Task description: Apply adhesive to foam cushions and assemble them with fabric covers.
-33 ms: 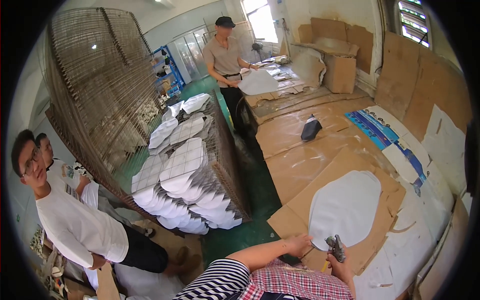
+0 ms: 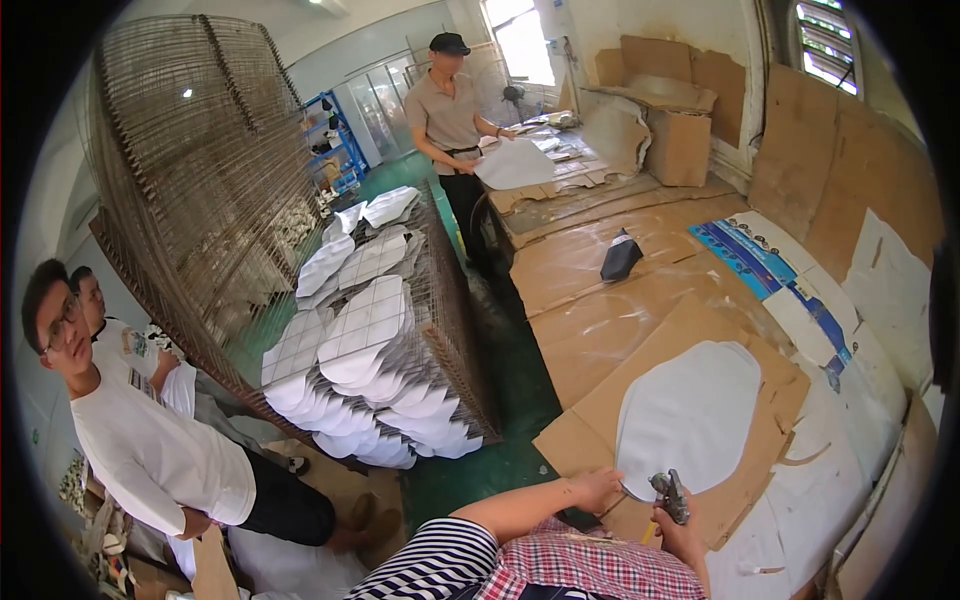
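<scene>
A white rounded sheet [image 2: 690,415], seemingly a stack with edges slightly offset, lies flat on a piece of brown cardboard [image 2: 585,432] on the table before me. At its near left edge is my left hand [image 2: 597,490], fingers closed on the rim. My right hand [image 2: 684,536] is wrapped round a metal spray gun [image 2: 670,496], held above the sheet's near edge. A thin yellow hose [image 2: 649,532] shows beside that hand. Its fingers are partly hidden behind the gun.
Left of the table stands a wire rack [image 2: 455,375] loaded with white sheets. A dark object [image 2: 621,257] sits farther up the table. Across the far end, a person [image 2: 450,110] holds a white sheet; another person [image 2: 160,450] stands at left. Cardboard [image 2: 800,150] lines the wall.
</scene>
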`<state>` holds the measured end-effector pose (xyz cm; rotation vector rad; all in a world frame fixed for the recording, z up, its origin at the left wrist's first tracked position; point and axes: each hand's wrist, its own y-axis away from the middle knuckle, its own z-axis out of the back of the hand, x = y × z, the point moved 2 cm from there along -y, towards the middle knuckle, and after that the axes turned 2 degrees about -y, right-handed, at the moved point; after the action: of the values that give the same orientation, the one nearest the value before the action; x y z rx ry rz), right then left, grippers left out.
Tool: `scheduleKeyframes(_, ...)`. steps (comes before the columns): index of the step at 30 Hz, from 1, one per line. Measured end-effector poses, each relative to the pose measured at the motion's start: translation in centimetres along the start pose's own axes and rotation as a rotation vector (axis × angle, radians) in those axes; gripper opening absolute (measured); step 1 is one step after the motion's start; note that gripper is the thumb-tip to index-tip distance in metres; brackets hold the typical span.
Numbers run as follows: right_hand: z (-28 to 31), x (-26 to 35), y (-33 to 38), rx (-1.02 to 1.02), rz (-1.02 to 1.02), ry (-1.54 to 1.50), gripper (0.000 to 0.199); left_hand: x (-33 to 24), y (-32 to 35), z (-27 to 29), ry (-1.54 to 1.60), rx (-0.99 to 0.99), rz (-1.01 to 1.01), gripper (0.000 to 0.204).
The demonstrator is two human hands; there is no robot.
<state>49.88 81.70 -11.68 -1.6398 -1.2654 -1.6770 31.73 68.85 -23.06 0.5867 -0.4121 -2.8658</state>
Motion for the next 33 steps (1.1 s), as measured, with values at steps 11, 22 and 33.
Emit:
scheduleKeyframes(11,-0.2,-0.5,-0.3,-0.003,0.015,0.005,0.058,-3.3,0.3,5.8,0.088,0.013,0.074,0.047)
scheduleKeyframes(22,0.6,-1.0,-0.5,-0.024,0.014,-0.006,0.057,-4.3,-0.6,3.6,-0.106,0.178,-0.083,0.075)
scheduleKeyframes(33,-0.6,-0.1,-0.7,-0.022,0.013,0.050,0.053,-3.9,-0.3,3.4,-0.109,0.238,-0.077,0.079)
